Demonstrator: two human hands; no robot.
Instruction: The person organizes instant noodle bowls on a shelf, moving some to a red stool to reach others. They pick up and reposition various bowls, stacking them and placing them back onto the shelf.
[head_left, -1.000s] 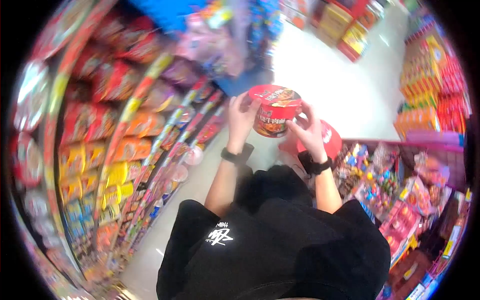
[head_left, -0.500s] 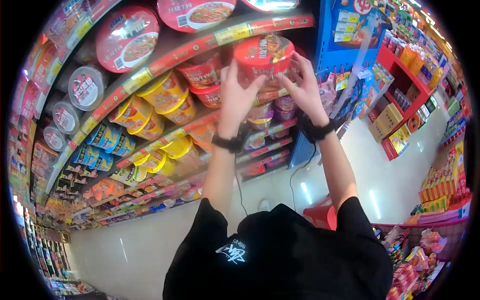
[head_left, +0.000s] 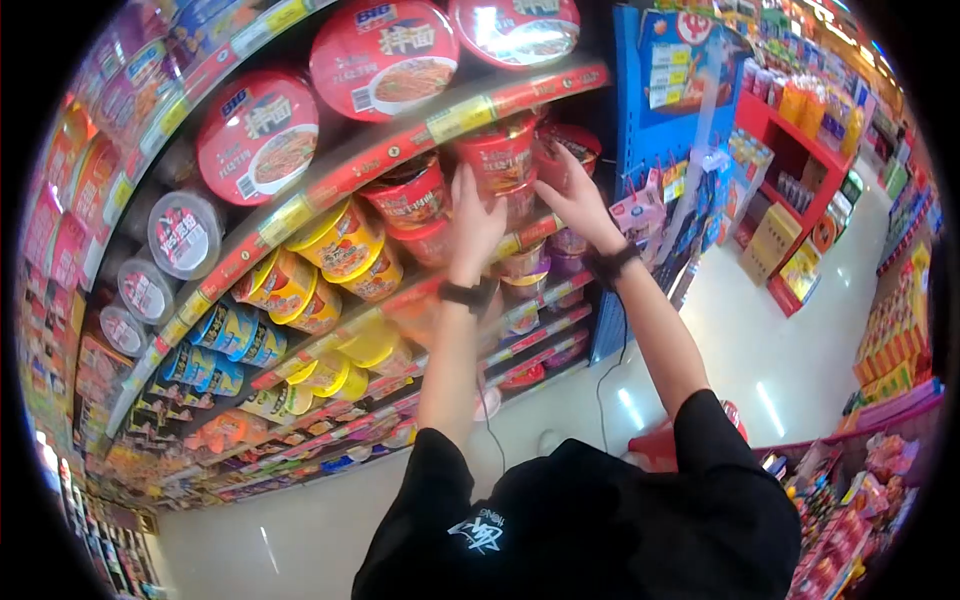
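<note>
A red noodle tub (head_left: 498, 158) sits in the shelf row under the red price strip, on top of another red tub, between my two hands. My left hand (head_left: 474, 222) is at its left side, fingers pointing up and apart from the thumb. On the right, my right hand (head_left: 580, 205) has its fingers apart in front of a dark red tub (head_left: 568, 145), with the thumb towards the red tub. Whether the fingertips press on a tub cannot be made out. More red tubs (head_left: 408, 200) stand left of my left hand.
Large red-lidded bowls (head_left: 385, 60) fill the shelf above. Yellow tubs (head_left: 340, 243) and blue tubs (head_left: 225, 328) stand lower left. A blue display panel (head_left: 668, 70) is right of the shelves. A red basket (head_left: 655, 445) is near the floor, and cables hang by my wrists.
The red tub has gone from in front of the shelves into the shelf row. My hands have moved with it and parted slightly, and the view has turned from the aisle to the shelves.
</note>
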